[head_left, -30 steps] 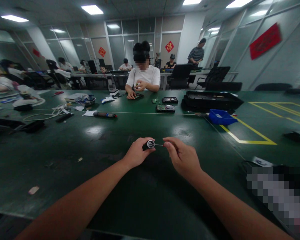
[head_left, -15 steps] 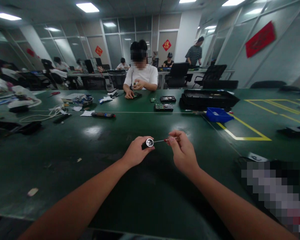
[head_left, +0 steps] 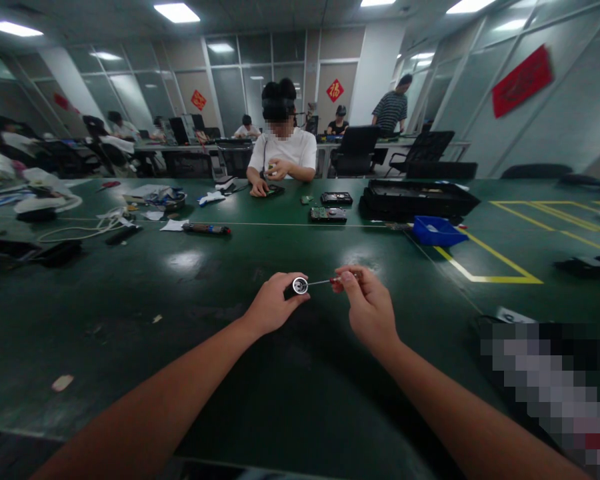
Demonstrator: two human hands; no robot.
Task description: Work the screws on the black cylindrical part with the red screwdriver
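Observation:
My left hand (head_left: 273, 308) is closed around a small black cylindrical part with a round silver face (head_left: 299, 286), held just above the green table (head_left: 290, 373). My right hand (head_left: 367, 309) pinches a thin screwdriver (head_left: 330, 281) with a reddish handle. Its metal shaft points left and its tip touches the silver face of the part. Both hands sit close together in the middle of the view.
Across the table a person in a white shirt (head_left: 283, 155) works with both hands. Hard drives (head_left: 329, 214), a black tray (head_left: 417, 198), a blue bin (head_left: 435, 231), a pen-like tool (head_left: 206, 229) and white cables (head_left: 87, 227) lie farther off. Yellow tape (head_left: 485, 267) marks the right side.
My right hand has drawn back a little to the right, so the screwdriver's shaft and reddish handle now show. The left hand keeps the part in the same place.

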